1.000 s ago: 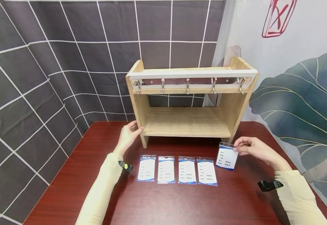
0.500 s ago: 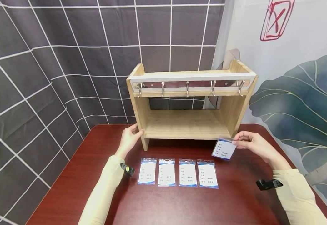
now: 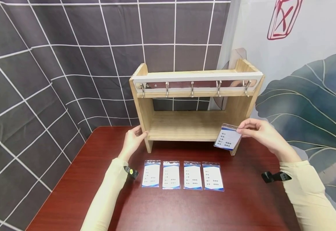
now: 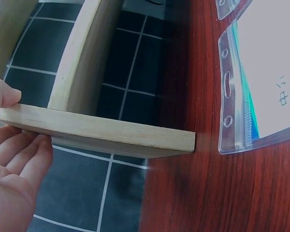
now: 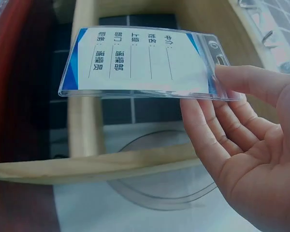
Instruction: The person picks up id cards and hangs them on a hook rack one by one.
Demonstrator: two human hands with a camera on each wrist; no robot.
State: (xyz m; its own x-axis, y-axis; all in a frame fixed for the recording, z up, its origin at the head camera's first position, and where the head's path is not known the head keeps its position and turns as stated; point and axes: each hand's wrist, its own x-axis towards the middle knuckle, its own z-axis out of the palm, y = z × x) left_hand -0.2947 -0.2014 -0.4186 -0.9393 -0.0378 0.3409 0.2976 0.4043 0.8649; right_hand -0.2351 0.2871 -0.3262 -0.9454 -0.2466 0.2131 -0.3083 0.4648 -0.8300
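Badge held up

Right hand pinches its top corner; it tilts before the right side of the wooden rack, below the hooks; left hand grips the rack's left side; carrying seems in hand; next calls for straightening it.

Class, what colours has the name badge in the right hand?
The name badge: white, blue ends, dark print; clearest in the right wrist view.

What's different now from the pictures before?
The right hand has moved up, bringing the name card it already held higher and a little left, in front of the wooden shelf. Nothing was let go. The left hand still holds the shelf's side, and the four other cards stayed in their row.
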